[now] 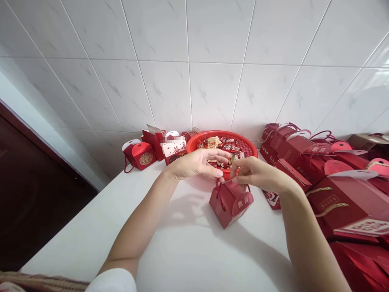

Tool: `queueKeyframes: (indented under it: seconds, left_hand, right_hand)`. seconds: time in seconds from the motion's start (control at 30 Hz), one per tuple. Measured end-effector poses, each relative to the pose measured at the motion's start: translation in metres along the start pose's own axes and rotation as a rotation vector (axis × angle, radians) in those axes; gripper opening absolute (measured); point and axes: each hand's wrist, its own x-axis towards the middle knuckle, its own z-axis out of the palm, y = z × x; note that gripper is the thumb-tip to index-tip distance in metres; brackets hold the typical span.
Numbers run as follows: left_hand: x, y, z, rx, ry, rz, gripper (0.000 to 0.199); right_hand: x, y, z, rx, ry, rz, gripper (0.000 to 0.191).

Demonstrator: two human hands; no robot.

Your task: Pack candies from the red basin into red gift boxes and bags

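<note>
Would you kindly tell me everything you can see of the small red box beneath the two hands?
The small red box looks like folded card, with dark red cord handles and pale characters on a rounded flap. It appears to rest upright on the white table, a corner toward the viewer, before the red basket. The right hand is at its top; the left hand's contact is unclear.

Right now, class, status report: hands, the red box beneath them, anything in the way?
Left hand open, near red box. Right hand at box top, grip unclear. Red basket close behind.
</note>
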Motion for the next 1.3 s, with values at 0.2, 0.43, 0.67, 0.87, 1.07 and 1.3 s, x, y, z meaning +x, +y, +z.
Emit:
queueKeyframes:
  seconds: [0.2,0.43,0.67,0.87,1.07,1.3]
  left_hand:
    - [-0.005,0.006,0.018,-0.159,0.114,0.154,0.041]
    - [-0.010,0.011,0.028,-0.123,0.080,0.331,0.045]
    - [-0.020,0.013,0.042,0.182,0.192,0.363,0.055]
    - [-0.012,0.004,0.047,0.612,0.346,0.536,0.072]
    - [0.002,-0.004,0.055,0.769,0.411,0.646,0.074]
    - [-0.006,0.002,0.054,0.602,0.461,0.799,0.027]
  right_hand:
    - [-0.016,-0.009,-0.007,0.128,0.095,-0.097,0.027]
    - [-0.023,-0.024,0.003,0.227,0.269,-0.106,0.036]
    - [-0.020,-0.022,0.016,0.134,0.511,-0.140,0.022]
    - [-0.026,-0.034,0.022,0.284,0.859,-0.291,0.015]
    - [-0.042,-0.050,0.019,0.348,1.029,-0.396,0.010]
    - [-0.108,-0.061,-0.059,0.230,1.442,-0.542,0.012]
